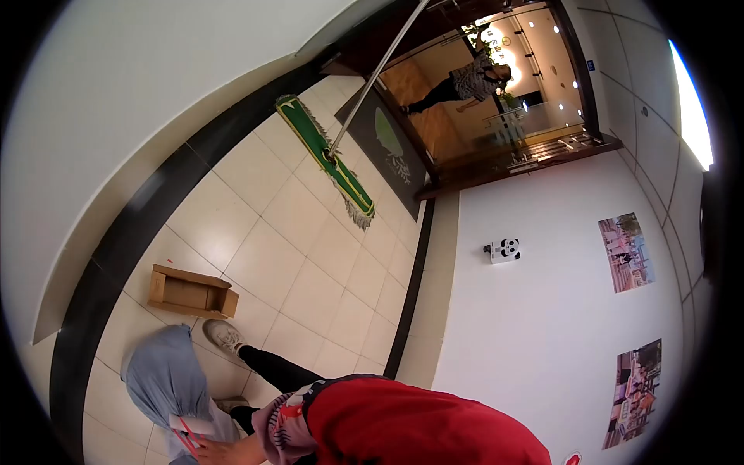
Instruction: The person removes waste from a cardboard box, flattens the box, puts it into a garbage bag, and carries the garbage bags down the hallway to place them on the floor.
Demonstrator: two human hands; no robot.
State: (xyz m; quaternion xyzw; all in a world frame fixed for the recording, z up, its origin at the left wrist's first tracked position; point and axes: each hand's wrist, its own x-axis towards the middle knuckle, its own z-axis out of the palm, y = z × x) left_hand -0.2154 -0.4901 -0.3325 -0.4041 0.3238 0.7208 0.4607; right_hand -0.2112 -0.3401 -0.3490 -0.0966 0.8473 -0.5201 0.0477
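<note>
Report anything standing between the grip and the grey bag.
Only a red-and-white item, right at the grip and seen against the grey bag; nothing else visible stands between them. The carton and upper shoe lie off that short path.

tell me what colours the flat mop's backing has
Green with yellow edging; the flat mop's backing shows best in the head view.

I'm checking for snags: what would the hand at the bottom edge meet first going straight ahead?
The hand would probably meet the red strips first; depth is unclear, and it may be touching them now.
</note>
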